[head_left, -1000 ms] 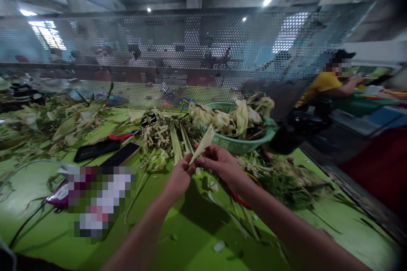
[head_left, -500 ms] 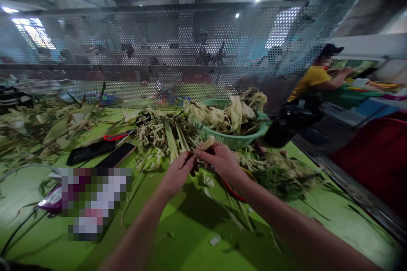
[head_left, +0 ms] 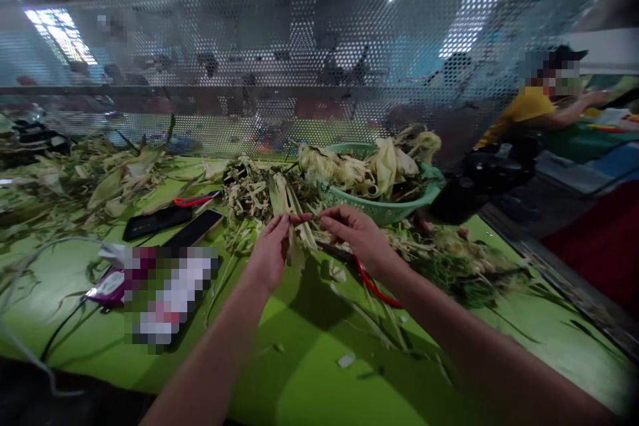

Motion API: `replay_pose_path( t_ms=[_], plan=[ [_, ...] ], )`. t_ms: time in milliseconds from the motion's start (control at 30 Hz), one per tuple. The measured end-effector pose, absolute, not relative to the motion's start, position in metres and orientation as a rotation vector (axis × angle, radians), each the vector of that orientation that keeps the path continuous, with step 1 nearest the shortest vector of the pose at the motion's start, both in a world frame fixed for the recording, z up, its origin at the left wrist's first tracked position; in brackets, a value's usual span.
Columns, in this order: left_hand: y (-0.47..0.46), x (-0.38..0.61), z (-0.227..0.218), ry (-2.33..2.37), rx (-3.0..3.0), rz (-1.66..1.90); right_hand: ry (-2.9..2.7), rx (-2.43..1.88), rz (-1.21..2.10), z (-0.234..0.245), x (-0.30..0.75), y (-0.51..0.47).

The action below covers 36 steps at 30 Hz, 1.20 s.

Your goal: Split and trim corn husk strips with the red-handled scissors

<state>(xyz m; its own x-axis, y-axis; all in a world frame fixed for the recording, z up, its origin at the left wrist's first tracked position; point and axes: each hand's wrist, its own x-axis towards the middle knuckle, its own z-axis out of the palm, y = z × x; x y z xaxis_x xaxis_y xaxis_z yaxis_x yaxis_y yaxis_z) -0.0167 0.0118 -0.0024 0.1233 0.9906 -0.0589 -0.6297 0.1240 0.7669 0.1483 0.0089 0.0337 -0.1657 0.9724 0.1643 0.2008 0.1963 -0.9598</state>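
My left hand (head_left: 269,251) is closed in a pinch on a pale dried corn husk (head_left: 295,258), which hangs below the fingers. Just to its right is my right hand (head_left: 360,234), thumb and fingertips drawn together; whatever they hold, if anything, is too small to make out. A short gap separates the two sets of fingertips. Behind the hands lie long husk strips (head_left: 280,193) and a heap of shredded husk bits (head_left: 244,194). Under my right wrist shows a red curved handle (head_left: 372,285), lying on the green table (head_left: 299,359).
A green basket (head_left: 384,210) of husks stands behind my right hand. Leafy scraps (head_left: 444,273) lie to the right. Two phones (head_left: 157,222), red-handled scissors (head_left: 197,200) and a purple power strip (head_left: 107,287) with cables are left. A perforated screen (head_left: 239,70) rises behind; a person in yellow (head_left: 532,110) sits right.
My hands have parted slightly. The pale piece at my right fingertips is no longer seen there, and a husk now hangs from my left hand. The camera view has tilted down.
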Motion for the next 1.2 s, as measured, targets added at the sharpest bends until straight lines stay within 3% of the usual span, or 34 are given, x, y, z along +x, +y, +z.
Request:
replay_pose_path(
  t_ms=[267,500,700,1033,1200],
  plan=[
    [0.011,-0.016,0.005,0.526,0.533,1.366,-1.825,-1.096,1.247,-0.001,0.123,0.002],
    [0.010,-0.020,0.006,0.468,0.533,1.367,-1.814,-1.141,1.212,0.001,0.125,0.003],
    [0.009,-0.017,0.009,0.504,0.491,1.360,-1.554,-0.990,1.654,0.006,0.119,-0.002],
    [0.004,-0.016,0.014,0.470,0.465,1.321,-1.894,-1.210,1.321,0.025,0.146,0.009],
    [0.008,-0.025,0.017,0.462,0.469,1.303,-2.219,-1.355,0.860,0.051,0.159,0.000]
  ],
)
